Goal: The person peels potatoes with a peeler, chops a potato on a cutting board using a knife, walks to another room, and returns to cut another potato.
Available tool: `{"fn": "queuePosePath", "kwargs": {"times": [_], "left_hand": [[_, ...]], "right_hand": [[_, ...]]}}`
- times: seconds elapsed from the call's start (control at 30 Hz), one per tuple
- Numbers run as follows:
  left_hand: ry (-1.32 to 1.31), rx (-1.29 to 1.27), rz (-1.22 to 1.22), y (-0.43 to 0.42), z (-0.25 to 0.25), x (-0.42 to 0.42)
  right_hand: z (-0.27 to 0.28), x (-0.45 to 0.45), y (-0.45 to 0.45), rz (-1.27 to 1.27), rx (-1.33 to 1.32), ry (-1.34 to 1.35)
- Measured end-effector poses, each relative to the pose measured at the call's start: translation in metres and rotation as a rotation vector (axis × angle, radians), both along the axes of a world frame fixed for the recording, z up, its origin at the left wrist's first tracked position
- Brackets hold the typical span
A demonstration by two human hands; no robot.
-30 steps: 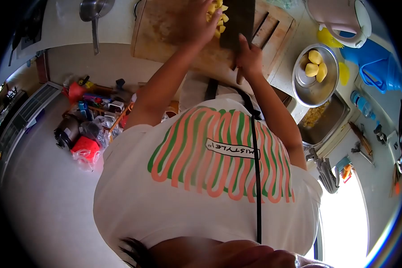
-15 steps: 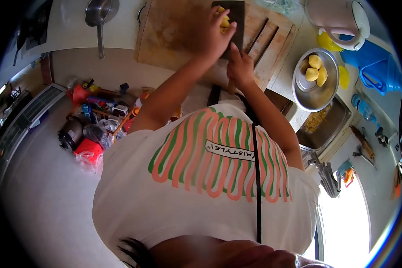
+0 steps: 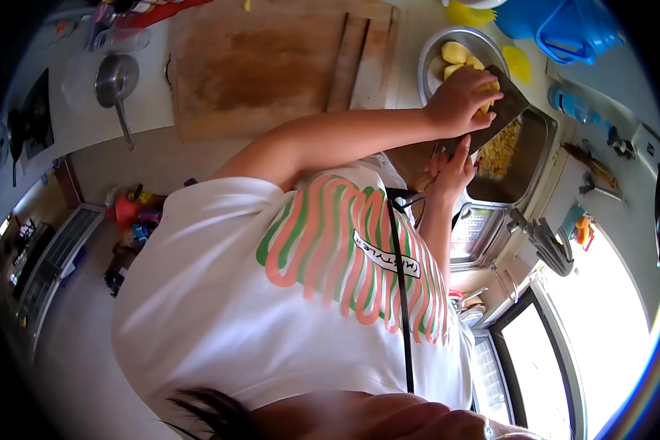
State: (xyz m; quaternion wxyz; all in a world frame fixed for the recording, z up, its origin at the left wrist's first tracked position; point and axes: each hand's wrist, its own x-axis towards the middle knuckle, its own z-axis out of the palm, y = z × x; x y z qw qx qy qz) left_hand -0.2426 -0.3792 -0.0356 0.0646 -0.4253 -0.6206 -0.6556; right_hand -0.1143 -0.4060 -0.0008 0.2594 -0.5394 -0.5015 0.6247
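My right hand (image 3: 451,174) grips the handle of a cleaver (image 3: 507,104), its dark blade held out level above the edge of the metal bowl (image 3: 424,72) and the sink. Cut yellow potato pieces (image 3: 484,107) lie on the blade. Curled over them from above is my left hand (image 3: 458,103), its fingers pressing them against the metal. Peeled potatoes (image 3: 456,52) sit in the bowl, partly hidden behind my left hand.
The wooden cutting board (image 3: 249,81) lies ahead, with a small yellow scrap (image 3: 247,5) at its far edge. Yellowish peelings (image 3: 497,152) are in the sink (image 3: 524,183). A saucepan (image 3: 116,79) stands left, a blue bucket (image 3: 565,29) far right.
Both hands have moved right, carrying the cleaver and potato pieces from the cutting board to beside the bowl. My body has turned right, and the view has shifted with it.
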Motion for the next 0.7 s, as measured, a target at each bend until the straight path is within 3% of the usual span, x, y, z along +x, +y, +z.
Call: {"fn": "queuePosePath", "kwargs": {"times": [0.13, 0.23, 0.3, 0.43, 0.47, 0.5, 0.53, 0.6, 0.63, 0.7], "left_hand": [[0.09, -0.045, -0.114, 0.029, -0.023, 0.005], [0.159, -0.565, -0.134, 0.029, -0.054, 0.005], [0.487, -0.551, -0.048, 0.01, -0.065, 0.001], [0.206, -0.341, -0.185, -0.034, -0.041, -0.039], [0.11, -0.245, -0.083, -0.048, -0.046, -0.062], [0.173, -0.213, 0.279, -0.063, -0.058, -0.081], [-0.148, -0.341, 0.274, -0.091, -0.081, -0.112], [0.152, -0.574, 0.901, -0.143, -0.114, -0.185], [0.119, -0.661, 1.04, -0.165, -0.09, -0.197], [0.201, -0.918, 1.009, -0.205, -0.123, -0.225]], "right_hand": [[-0.016, 0.012, 0.021, -0.154, 0.001, 0.008], [-0.034, 0.024, 0.045, -0.196, 0.19, -0.173], [-0.023, 0.018, 0.048, -0.232, 0.22, -0.092], [-0.014, 0.021, 0.054, -0.234, 0.239, -0.044], [-0.012, 0.021, 0.054, -0.246, 0.214, -0.026], [-0.009, 0.023, 0.054, -0.255, 0.197, -0.01], [-0.006, 0.023, 0.053, -0.28, 0.171, -0.033], [-0.008, 0.028, 0.054, -0.298, 0.155, 0.019], [-0.009, 0.031, 0.055, -0.305, 0.147, 0.044], [-0.014, 0.038, 0.057, -0.309, 0.113, 0.063]]}}
